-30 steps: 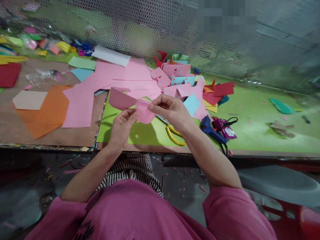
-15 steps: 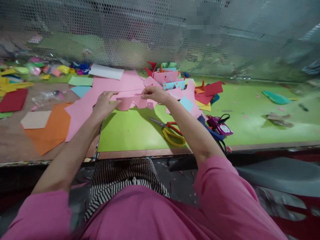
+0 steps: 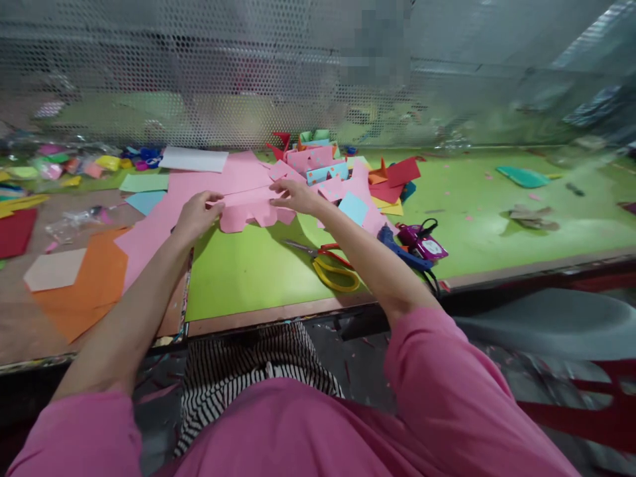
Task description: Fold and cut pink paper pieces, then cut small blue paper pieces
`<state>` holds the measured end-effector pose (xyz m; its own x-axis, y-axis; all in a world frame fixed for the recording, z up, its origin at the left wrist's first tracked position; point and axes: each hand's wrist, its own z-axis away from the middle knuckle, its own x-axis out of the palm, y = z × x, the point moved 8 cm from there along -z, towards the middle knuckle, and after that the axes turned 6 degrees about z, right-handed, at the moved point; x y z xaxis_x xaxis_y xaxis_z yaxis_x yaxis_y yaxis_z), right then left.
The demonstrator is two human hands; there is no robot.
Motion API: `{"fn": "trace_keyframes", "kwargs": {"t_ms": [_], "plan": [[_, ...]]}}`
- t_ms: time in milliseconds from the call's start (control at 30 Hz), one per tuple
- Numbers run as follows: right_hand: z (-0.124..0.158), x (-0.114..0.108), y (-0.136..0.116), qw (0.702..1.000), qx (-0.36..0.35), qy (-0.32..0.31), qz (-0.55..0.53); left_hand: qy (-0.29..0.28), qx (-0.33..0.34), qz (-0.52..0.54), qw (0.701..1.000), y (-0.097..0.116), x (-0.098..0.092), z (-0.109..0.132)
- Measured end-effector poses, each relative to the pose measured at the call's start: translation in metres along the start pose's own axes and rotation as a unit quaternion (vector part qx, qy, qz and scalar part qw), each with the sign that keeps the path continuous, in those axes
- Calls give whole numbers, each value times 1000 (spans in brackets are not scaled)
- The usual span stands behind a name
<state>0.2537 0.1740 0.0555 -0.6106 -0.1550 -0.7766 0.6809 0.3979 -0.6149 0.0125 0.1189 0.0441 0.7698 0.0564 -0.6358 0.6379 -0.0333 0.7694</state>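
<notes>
A cut piece of pink paper (image 3: 247,211) with a notched, scalloped near edge is stretched between my two hands. My left hand (image 3: 199,213) pinches its left end, and my right hand (image 3: 293,197) pinches the right end. Beneath and behind it lies a larger pink sheet (image 3: 199,185). Scissors (image 3: 332,267) with yellow and orange handles rest on the green table just in front of my right forearm. Behind my right hand stand folded pink and blue dotted paper pieces (image 3: 325,173).
A blue glue gun (image 3: 405,252) and a purple device (image 3: 422,241) lie right of my right arm. Orange paper (image 3: 94,291) and a pale paper piece (image 3: 55,269) lie at left. Behind the table rises a perforated metal panel (image 3: 238,79). Red paper (image 3: 403,173) lies at back right.
The pink paper has tipped flatter, showing more of its face. Both hands still pinch its ends. The whole view has shifted slightly.
</notes>
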Motion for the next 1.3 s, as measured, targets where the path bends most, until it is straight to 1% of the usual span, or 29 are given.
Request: {"fn": "trace_keyframes", "kwargs": {"t_ms": [67, 100, 167, 233, 267, 300, 333, 367, 400, 433, 467, 533, 600, 700, 800, 833, 900, 967, 1033, 1100, 1133, 1200, 1233, 1300], "plan": [[18, -36, 1, 999, -6, 45, 8, 3, 15, -7, 1000, 9, -7, 7], [31, -59, 1, 997, -18, 80, 11, 24, 22, -23, 999, 14, -13, 12], [63, -102, 4, 989, -20, 149, 14, 27, 45, -27, 998, 27, -20, 24], [101, -133, 14, 980, 11, 197, 19, 32, 80, -53, 995, 42, -23, 39], [120, -142, 21, 976, 38, 211, 25, 28, 102, -64, 992, 50, -21, 47], [138, -148, 29, 972, 68, 221, 34, -1, 129, -64, 990, 58, -13, 55], [155, -150, 37, 969, 99, 222, 49, -64, 157, -62, 984, 65, 3, 66], [171, -150, 45, 965, 133, 213, 71, -146, 183, -60, 970, 71, 22, 78], [184, -148, 53, 961, 163, 198, 100, -228, 195, -68, 952, 73, 43, 92], [195, -146, 61, 955, 190, 183, 133, -298, 199, -78, 930, 73, 61, 105], [204, -145, 68, 950, 209, 170, 160, -356, 203, -86, 908, 72, 78, 119], [215, -142, 78, 941, 229, 153, 197, -419, 219, -95, 876, 72, 102, 139], [215, -136, 84, 938, 232, 137, 218, -451, 232, -99, 856, 73, 117, 151], [200, -112, 84, 937, 216, 98, 257, -463, 237, -107, 847, 75, 124, 161], [176, -79, 74, 932, 190, 62, 302, -457, 266, -115, 841, 84, 122, 173], [169, -69, 69, 929, 184, 53, 317, -451, 284, -115, 838, 88, 120, 178], [159, -55, 60, 923, 177, 34, 341, -412, 318, -105, 847, 95, 113, 185], [153, -48, 53, 920, 157, 24, 358, -378, 330, -90, 860, 97, 104, 189], [149, -47, 53, 917, 131, 17, 377, -351, 327, -81, 874, 92, 95, 190], [146, -48, 57, 892, 93, 18, 441, -330, 312, -72, 888, 84, 87, 189], [145, -48, 59, 887, 69, 30, 456, -329, 303, -63, 892, 79, 84, 190], [145, -50, 61, 872, 24, 73, 483, -329, 287, -40, 899, 71, 79, 190], [144, -46, 62, 870, -10, 67, 488, -328, 282, -30, 901, 67, 78, 190], [144, -45, 63, 870, -36, 72, 487, -326, 282, -14, 902, 62, 77, 191]]}}
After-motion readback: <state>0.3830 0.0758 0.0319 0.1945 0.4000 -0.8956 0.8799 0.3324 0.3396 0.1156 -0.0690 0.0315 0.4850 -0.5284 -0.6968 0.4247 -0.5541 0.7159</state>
